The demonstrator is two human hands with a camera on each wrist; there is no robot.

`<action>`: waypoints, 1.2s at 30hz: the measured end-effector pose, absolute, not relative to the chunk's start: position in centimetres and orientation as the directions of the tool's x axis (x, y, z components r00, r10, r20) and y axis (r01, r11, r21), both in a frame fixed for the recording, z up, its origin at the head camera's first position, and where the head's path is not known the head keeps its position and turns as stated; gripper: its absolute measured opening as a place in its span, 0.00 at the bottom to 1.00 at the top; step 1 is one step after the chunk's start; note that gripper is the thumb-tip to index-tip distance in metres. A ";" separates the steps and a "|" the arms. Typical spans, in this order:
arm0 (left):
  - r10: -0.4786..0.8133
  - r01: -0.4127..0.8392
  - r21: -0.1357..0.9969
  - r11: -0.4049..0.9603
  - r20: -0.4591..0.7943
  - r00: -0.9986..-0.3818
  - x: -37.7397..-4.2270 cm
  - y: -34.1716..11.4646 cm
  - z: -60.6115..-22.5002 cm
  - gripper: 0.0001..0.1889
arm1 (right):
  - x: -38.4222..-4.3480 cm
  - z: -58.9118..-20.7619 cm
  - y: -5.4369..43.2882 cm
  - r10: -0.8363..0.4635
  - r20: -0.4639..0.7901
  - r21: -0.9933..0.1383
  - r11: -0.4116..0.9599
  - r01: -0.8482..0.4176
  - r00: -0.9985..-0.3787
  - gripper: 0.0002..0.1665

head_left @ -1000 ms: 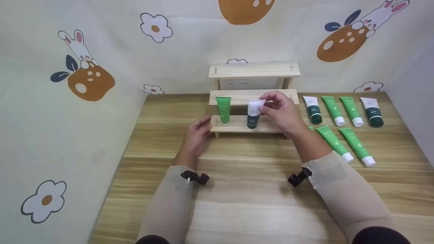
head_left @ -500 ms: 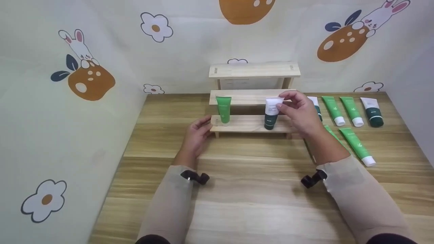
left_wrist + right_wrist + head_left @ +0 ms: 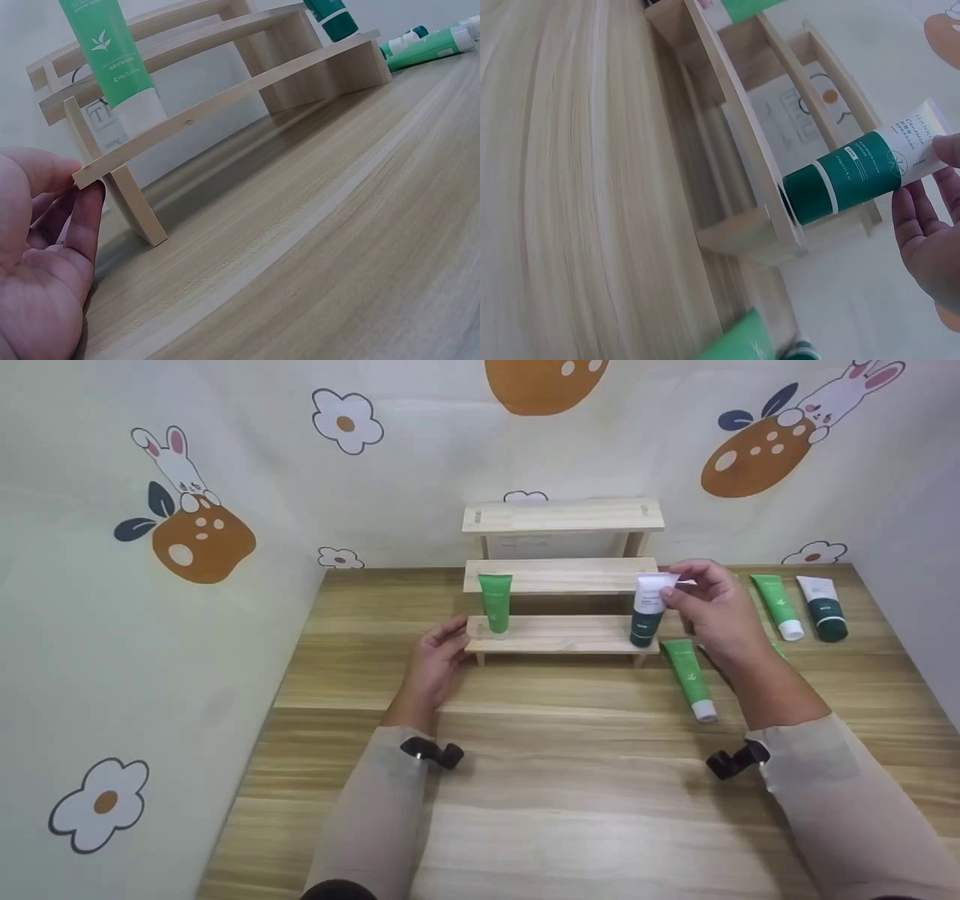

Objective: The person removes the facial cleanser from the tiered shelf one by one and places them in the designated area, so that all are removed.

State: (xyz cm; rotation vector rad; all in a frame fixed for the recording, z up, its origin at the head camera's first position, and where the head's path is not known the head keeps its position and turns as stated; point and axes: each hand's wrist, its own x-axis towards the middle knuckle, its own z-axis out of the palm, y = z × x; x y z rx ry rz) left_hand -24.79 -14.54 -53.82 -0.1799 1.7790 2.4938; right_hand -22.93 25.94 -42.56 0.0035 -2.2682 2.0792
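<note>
A three-tier wooden display stand [image 3: 566, 634] stands against the back wall. At the left end of its bottom tier, my left hand [image 3: 436, 661] pinches the board's corner between thumb and fingers, as the left wrist view shows. A light green squeeze tube [image 3: 496, 601] stands cap down near that end. My right hand [image 3: 721, 613] pinches the white crimped end of a white and dark green squeeze tube [image 3: 648, 611] at the bottom tier's right end. In the right wrist view this tube's dark cap [image 3: 807, 196] is right at the board's surface.
Right of the stand, several tubes lie on the wood-grain table, among them a green tube [image 3: 690, 681], another green tube [image 3: 778, 607] and a white and dark green tube [image 3: 826, 609]. My right hand and forearm partly cover others. Patterned wall covering [image 3: 420, 472] encloses the table.
My right hand has moved the white and dark green tube rightward along the bottom tier, from near its middle to its right end. The left hand and the green tube beside it stay put.
</note>
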 end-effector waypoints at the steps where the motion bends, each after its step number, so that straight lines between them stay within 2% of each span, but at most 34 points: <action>1: -0.008 -0.130 0.936 -0.326 -0.140 -0.990 -24.8 -14.5 -53.8 0.22 | -22.8 -42.5 26.4 0.051 0.045 -0.993 0.107 -0.039 -0.998 0.20; 3: -0.008 -0.133 0.936 -0.326 -0.143 -0.990 -24.8 -14.5 -53.8 0.23 | -22.5 -42.4 27.3 0.069 0.047 -0.989 0.145 -0.036 -0.997 0.21; 13: 0.000 -0.145 0.946 -0.288 -0.151 -0.988 -24.7 -14.6 -53.8 0.23 | -20.7 -42.3 32.1 0.120 0.042 -0.995 0.093 -0.030 -0.992 0.26; 20: 0.009 -0.144 0.943 -0.300 -0.149 -0.989 -24.8 -14.7 -53.8 0.23 | -19.8 -42.8 35.3 0.116 0.178 -0.975 -0.110 -0.191 -0.977 0.22; 23: 0.022 -0.145 0.938 -0.316 -0.146 -0.989 -24.8 -14.7 -53.8 0.22 | -19.5 -43.1 36.8 0.140 0.197 -0.965 -0.147 -0.217 -0.970 0.21; 30: 0.021 -0.158 0.939 -0.306 -0.160 -0.987 -24.8 -14.7 -53.7 0.22 | -18.6 -43.5 40.1 0.251 0.082 -0.997 0.033 -0.077 -0.964 0.25; 36: 0.025 -0.162 0.944 -0.287 -0.162 -0.986 -24.8 -14.7 -53.6 0.22 | -18.1 -44.2 42.3 0.304 0.064 -0.998 -0.007 -0.070 -0.951 0.24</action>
